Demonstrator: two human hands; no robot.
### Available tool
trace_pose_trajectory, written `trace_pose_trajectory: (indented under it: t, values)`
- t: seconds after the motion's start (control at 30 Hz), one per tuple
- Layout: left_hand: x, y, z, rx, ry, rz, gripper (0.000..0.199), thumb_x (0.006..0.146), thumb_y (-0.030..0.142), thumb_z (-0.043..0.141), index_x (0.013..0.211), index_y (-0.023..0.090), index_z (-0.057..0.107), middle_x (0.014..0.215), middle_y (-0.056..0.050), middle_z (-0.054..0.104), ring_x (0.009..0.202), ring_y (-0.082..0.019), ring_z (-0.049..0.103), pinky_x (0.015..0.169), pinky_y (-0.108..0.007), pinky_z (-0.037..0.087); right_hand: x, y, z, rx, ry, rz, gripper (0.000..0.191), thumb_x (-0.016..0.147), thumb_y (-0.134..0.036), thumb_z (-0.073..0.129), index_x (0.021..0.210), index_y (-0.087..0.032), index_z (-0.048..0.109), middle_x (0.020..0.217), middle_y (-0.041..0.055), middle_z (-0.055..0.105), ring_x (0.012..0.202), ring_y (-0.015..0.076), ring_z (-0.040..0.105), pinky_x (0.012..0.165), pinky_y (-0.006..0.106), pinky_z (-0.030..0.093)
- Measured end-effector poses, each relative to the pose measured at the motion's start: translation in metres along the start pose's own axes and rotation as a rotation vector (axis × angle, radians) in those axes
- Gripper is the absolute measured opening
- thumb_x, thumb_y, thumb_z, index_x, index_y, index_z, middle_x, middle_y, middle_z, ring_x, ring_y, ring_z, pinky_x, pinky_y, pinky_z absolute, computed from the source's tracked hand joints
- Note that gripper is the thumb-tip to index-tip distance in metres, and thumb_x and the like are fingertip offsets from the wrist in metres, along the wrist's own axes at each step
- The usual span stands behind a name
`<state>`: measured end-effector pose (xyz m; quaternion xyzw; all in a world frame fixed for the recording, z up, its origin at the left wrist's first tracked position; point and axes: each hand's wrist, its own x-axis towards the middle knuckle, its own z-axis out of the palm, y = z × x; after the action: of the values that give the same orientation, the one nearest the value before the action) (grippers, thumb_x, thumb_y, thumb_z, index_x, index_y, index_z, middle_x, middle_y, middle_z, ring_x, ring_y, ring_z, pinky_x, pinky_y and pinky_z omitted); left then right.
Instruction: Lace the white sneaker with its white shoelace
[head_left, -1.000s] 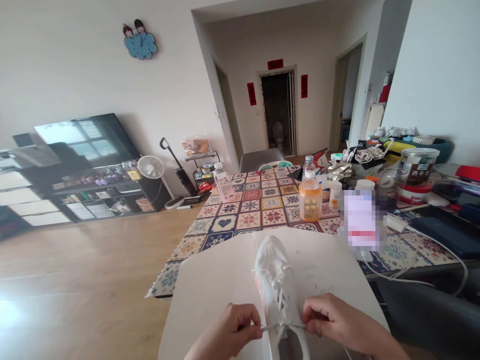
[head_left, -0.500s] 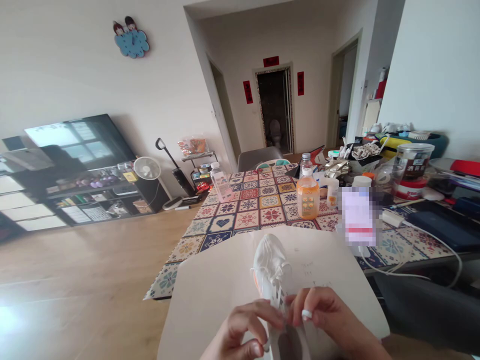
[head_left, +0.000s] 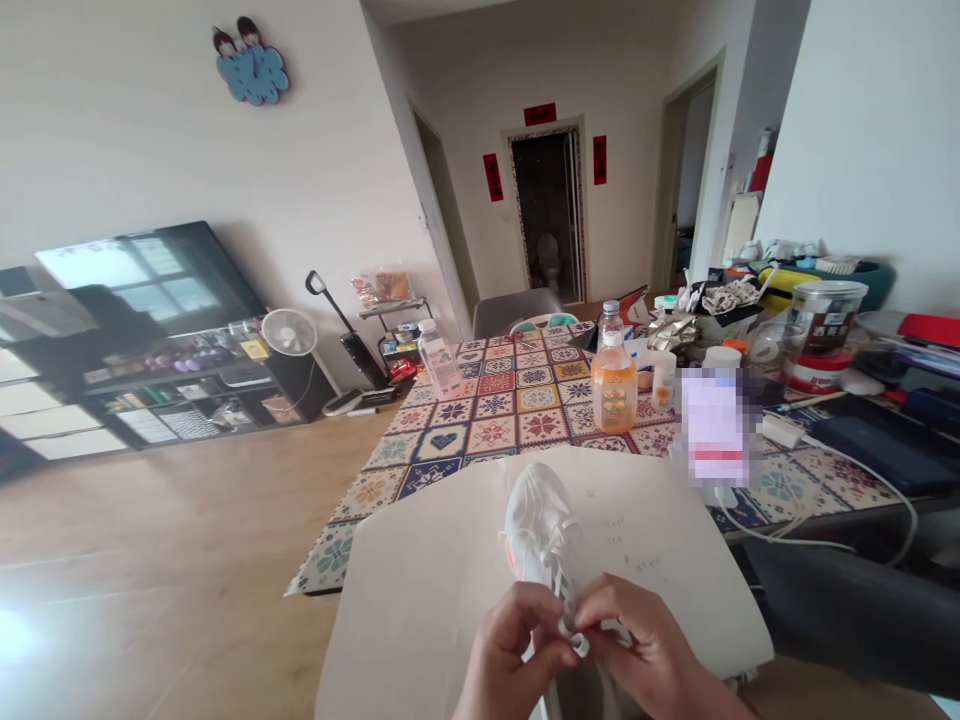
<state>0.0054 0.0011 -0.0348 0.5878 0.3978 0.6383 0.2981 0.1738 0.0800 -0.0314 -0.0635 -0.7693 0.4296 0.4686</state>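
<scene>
A white sneaker lies with its toe pointing away from me on a large white sheet. My left hand is closed in a pinch over the shoe's upper part, on a white shoelace. Close beside it, my right hand pinches the lace too, and the fingertips of both hands nearly meet. A small loop of lace shows between them. The lower tongue and ankle opening are mostly covered by my hands. More lace crosses the front of the shoe.
Beyond the sheet is a patterned tablecloth. On it stand an orange bottle, a pinkish bottle and a blurred phone with a white cable. Jars and clutter crowd the right side.
My hands have come together over the shoe, with the left moving right and its fingers closing. A small lace loop now shows between the fingertips. The view has shifted slightly.
</scene>
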Motion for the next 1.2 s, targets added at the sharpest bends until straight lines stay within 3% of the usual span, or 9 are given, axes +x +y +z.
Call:
trace_pose_trajectory:
  t: [0.17,0.37,0.47,0.6,0.67,0.77,0.9,1.1,1.2]
  values:
    - [0.002,0.001,0.001,0.14,0.006,0.032,0.026,0.083,0.049,0.078,0.09,0.024,0.078,0.07,-0.001,0.067,0.063,-0.013,0.059,0.062,-0.021,0.048,0.003,-0.004,-0.002,-0.027,-0.035,-0.031,0.016,0.104,-0.036,0.057,0.097,-0.027,0.067,0.08,0.0018,0.072,0.072,0.0147,0.068,0.069,0.021,0.053]
    - [0.006,0.012,0.003,0.306,0.042,0.152,0.018,0.09,0.038,0.074,0.081,0.022,0.071,0.068,-0.001,0.067,0.063,-0.015,0.059,0.062,-0.023,0.048,0.002,-0.008,-0.005,-0.023,-0.053,0.008,0.027,0.101,-0.045,0.057,0.093,-0.023,0.068,0.081,0.0046,0.071,0.072,0.0174,0.066,0.067,0.025,0.052]
    - [0.008,0.014,0.006,0.344,0.002,0.201,0.017,0.093,0.029,0.07,0.079,0.022,0.065,0.066,0.0,0.066,0.063,-0.015,0.059,0.062,-0.023,0.048,-0.003,0.0,-0.001,0.006,0.019,0.112,0.026,0.102,-0.039,0.056,0.084,-0.023,0.065,0.073,0.0011,0.068,0.066,0.0159,0.065,0.064,0.024,0.051]
    - [0.008,0.015,0.008,0.368,-0.02,0.237,0.016,0.094,0.023,0.066,0.079,0.022,0.062,0.066,0.0,0.064,0.062,-0.015,0.058,0.061,-0.022,0.048,-0.01,0.01,0.006,0.225,0.106,0.332,0.022,0.099,-0.04,0.06,0.086,-0.022,0.061,0.068,-0.0022,0.062,0.054,0.0142,0.064,0.052,0.021,0.05]
    - [0.007,0.015,0.008,0.377,0.003,0.225,0.016,0.093,0.022,0.066,0.078,0.022,0.062,0.067,-0.001,0.064,0.062,-0.015,0.058,0.061,-0.023,0.049,-0.009,0.008,0.005,0.192,0.097,0.319,0.015,0.098,-0.036,0.062,0.091,-0.023,0.063,0.075,-0.0001,0.066,0.063,0.0162,0.067,0.059,0.022,0.053]
    - [0.007,0.014,0.006,0.391,0.032,0.218,0.012,0.092,0.02,0.068,0.08,0.021,0.065,0.068,-0.001,0.066,0.063,-0.015,0.06,0.062,-0.024,0.05,-0.005,0.0,-0.001,0.018,-0.008,0.182,0.01,0.095,-0.027,0.064,0.104,-0.024,0.068,0.093,0.0048,0.071,0.085,0.0202,0.068,0.077,0.027,0.054]
    - [0.01,0.015,0.003,0.413,0.007,0.313,0.003,0.093,0.021,0.071,0.092,0.023,0.073,0.069,-0.002,0.072,0.065,-0.016,0.063,0.065,-0.024,0.053,-0.001,-0.004,-0.006,-0.084,-0.059,0.082,0.01,0.097,-0.024,0.061,0.103,-0.024,0.069,0.097,0.0053,0.068,0.089,0.0199,0.065,0.081,0.028,0.053]
    - [0.01,0.014,0.001,0.412,0.033,0.244,0.014,0.093,0.031,0.07,0.085,0.022,0.076,0.071,-0.004,0.07,0.062,-0.016,0.065,0.061,-0.024,0.054,0.0,-0.002,-0.005,-0.004,-0.071,0.171,0.019,0.101,-0.036,0.058,0.089,-0.023,0.066,0.089,0.003,0.06,0.087,0.0203,0.06,0.079,0.03,0.051]
    - [0.007,0.011,0.001,0.403,0.029,0.198,0.02,0.093,0.037,0.07,0.081,0.021,0.074,0.068,-0.003,0.068,0.062,-0.017,0.063,0.061,-0.025,0.052,0.003,-0.009,-0.006,0.045,-0.136,0.266,0.018,0.097,-0.031,0.057,0.082,-0.022,0.06,0.09,0.0022,0.057,0.087,0.0202,0.06,0.08,0.031,0.051]
